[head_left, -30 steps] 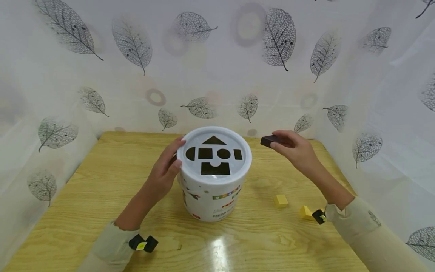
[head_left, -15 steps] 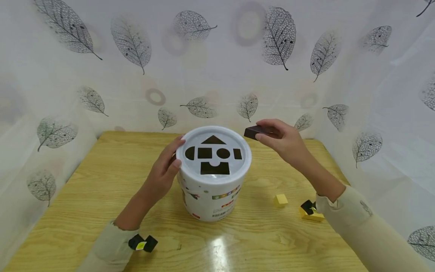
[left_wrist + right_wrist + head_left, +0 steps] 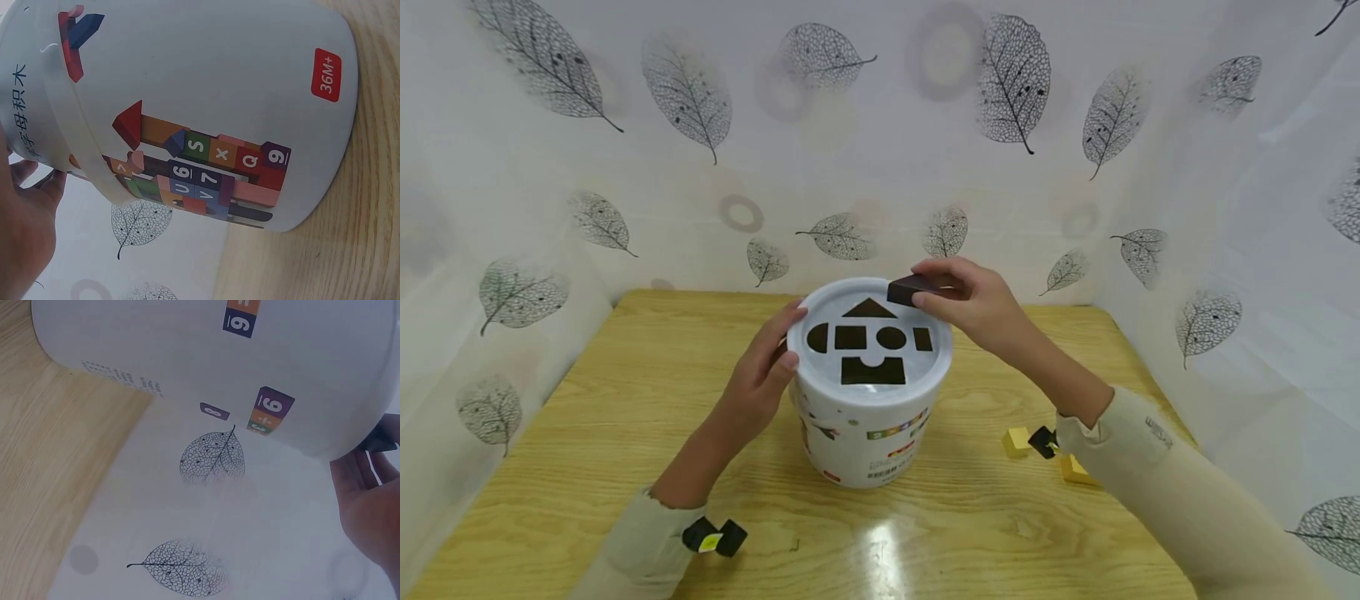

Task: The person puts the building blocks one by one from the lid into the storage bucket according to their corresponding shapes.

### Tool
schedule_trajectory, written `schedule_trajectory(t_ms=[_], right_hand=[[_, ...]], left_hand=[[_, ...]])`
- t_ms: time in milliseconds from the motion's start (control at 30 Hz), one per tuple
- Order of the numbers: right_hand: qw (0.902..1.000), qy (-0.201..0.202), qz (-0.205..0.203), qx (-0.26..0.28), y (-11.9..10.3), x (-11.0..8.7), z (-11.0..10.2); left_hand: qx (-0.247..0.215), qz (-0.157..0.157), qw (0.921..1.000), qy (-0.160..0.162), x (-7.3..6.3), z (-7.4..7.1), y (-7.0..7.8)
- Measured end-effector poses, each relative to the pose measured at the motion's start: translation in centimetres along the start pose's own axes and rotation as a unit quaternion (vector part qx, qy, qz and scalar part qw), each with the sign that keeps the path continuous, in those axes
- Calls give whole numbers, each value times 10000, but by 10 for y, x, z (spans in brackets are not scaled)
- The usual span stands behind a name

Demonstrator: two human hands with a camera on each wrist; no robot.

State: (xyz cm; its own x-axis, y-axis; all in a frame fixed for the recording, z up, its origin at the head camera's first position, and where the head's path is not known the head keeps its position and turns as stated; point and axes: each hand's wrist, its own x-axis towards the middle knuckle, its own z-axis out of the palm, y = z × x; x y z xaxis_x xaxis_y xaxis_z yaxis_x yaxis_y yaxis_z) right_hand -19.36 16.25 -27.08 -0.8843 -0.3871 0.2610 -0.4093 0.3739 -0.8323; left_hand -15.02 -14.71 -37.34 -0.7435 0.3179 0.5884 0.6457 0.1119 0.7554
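A white bucket printed with coloured blocks stands upright on the wooden table. Its white lid has several cut-out holes: a triangle, a half circle, a square, a circle, a small rectangle and a notched rectangle. My left hand holds the bucket at its left upper rim, thumb toward me and fingers farther back. Between thumb and fingers, my right hand pinches a dark triangular block, just over the lid's back right edge and beside the triangle hole. In the right wrist view the block is partly hidden by the bucket.
Right of the bucket, a yellow block lies on the table. Another yellow block is partly covered by the right sleeve. A white leaf-patterned curtain rises along the back and sides.
My right hand has moved left with the dark block, from right of the bucket to over the lid's back right edge. The left hand and bucket have stayed in place.
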Motion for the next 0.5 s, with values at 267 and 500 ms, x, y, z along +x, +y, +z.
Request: schedule_trajectory(t_ms=[267,500], right_hand=[[9995,-294,5,-69,-4,17,15],[9988,-458,-50,-171,-5,28,22]], left_hand=[[-19,-28,10000,-32,-1,-1,0],[-30,-11,10000,-42,-1,0,-1]])
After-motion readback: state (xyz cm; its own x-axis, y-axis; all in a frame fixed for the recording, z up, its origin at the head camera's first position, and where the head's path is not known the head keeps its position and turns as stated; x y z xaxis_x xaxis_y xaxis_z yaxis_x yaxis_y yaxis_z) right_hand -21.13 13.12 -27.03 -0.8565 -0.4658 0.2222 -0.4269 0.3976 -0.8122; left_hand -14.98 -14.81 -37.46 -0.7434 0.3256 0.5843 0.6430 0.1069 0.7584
